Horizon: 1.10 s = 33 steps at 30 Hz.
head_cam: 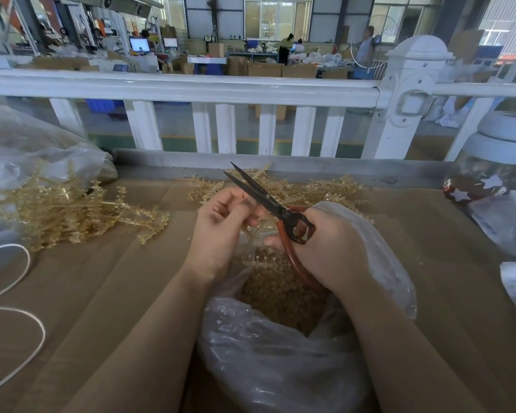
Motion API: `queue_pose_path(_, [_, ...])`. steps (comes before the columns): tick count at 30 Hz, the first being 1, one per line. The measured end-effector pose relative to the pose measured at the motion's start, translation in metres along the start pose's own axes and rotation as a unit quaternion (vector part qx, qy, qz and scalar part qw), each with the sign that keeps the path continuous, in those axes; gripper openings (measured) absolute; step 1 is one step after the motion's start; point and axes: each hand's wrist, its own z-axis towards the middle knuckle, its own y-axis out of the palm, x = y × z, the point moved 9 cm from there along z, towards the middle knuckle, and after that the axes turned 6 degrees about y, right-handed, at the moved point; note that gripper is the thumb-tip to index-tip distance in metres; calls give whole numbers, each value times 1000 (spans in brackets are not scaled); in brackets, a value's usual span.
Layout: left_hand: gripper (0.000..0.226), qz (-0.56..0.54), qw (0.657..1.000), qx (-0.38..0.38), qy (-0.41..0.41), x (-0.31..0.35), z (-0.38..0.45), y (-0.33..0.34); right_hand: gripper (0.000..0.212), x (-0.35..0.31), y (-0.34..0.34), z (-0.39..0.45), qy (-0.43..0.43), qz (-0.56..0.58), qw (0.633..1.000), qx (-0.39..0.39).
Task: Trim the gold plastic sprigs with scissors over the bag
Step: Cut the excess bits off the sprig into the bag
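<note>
My right hand (331, 248) grips the red-handled scissors (268, 201), whose dark blades point up and left, slightly parted. My left hand (221, 225) pinches a thin gold sprig (252, 231) beside the blades, its fingers curled. Both hands hover over an open clear plastic bag (268, 353) holding gold trimmings (280, 296). A pile of gold sprigs (72, 213) lies to the left, and another pile (319, 189) sits behind the hands.
The work surface is brown cardboard (131, 278). A large clear bag (27, 150) sits at far left, a white cord (15, 293) loops near the left edge, and a jar with stars (486, 174) stands at right. A white railing (221, 87) borders the back.
</note>
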Motion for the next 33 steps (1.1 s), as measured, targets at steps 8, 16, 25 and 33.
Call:
queue_pose_path(8, [18,16,1000,8,-17,-2,-1,0,25,14,6,2,96,189,976,-55])
queue_pose_path(16, [9,2,1000,-12,-14,-3,-1,4,11,10,24,0,106,266,947,-147])
queue_pose_path(25, [46,-115,984,88,-100,-18,-2,-15,18,20,-6,-1,149,405,901,-54])
queue_pose_path(33, [43,-82,968,-90,-218,-36,-14,18,25,21,-10,-1,156,436,886,-34])
